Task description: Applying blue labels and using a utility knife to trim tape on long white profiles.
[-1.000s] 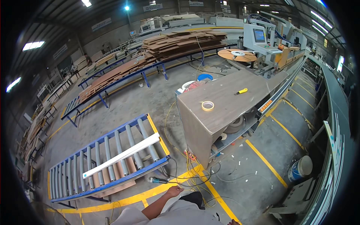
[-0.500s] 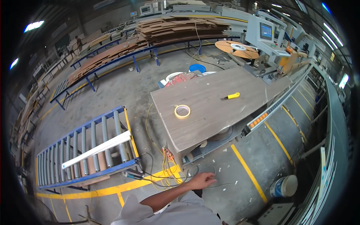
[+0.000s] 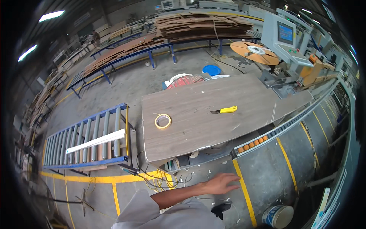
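Observation:
My left hand [image 3: 223, 183] reaches across my front from the lower left, over the floor on the near side of a brown wood-grain bench [image 3: 190, 131]. Its fingers are stretched out and apart, and nothing shows in them. The hand touches nothing that I can see. On the bench top lie a roll of yellowish tape [image 3: 169, 123] and a yellow utility knife [image 3: 228, 109], its dark blade toward the left. My right hand is outside the picture.
A roller conveyor [image 3: 88, 139] bears a long white strip on the left. Loose cables [image 3: 158, 181] lie by the bench's near corner. A machine with a screen [image 3: 286, 34] stands far right, a guide rail [image 3: 282, 131] along the bench, a white bucket [image 3: 280, 215] lower right.
My view has shifted, with the bench now larger and nearer. My left hand has moved right, and its fingers, more curled before, are stretched out. Tape and knife stay on the bench.

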Demonstrator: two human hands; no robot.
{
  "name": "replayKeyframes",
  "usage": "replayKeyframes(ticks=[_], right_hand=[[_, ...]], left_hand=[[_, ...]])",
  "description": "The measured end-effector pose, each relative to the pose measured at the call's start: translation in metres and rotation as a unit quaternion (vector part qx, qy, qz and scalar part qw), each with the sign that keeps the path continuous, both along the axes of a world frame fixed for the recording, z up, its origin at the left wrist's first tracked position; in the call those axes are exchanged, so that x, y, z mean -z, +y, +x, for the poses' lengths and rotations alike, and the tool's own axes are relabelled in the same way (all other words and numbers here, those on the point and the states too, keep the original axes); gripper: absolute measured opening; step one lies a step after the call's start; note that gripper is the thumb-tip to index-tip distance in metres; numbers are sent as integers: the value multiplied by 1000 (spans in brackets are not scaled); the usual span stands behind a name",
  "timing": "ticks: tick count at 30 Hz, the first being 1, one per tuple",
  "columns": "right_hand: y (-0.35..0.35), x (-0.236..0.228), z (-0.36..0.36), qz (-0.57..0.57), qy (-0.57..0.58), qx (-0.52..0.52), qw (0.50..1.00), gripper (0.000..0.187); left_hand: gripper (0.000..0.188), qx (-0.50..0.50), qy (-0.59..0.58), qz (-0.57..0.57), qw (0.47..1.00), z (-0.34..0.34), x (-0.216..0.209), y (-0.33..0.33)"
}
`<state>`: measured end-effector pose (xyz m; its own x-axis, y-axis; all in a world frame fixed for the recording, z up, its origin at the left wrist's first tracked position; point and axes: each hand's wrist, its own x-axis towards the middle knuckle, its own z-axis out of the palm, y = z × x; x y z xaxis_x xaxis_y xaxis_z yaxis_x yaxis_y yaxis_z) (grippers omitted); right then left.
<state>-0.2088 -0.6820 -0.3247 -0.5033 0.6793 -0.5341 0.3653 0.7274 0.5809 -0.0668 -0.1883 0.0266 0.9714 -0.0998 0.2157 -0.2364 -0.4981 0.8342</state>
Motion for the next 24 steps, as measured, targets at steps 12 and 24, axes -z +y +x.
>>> replayKeyframes(ticks=[12, 24], right_hand=[[-114, 10, 172, 129, 95, 49, 986, 42], [-127, 35, 279, 214, 175, 161, 948, 39]], left_hand=[[35, -261, 4, -29, 965, 77, -22, -89], [36, -339, 31, -15, 940, 122, -28, -109]])
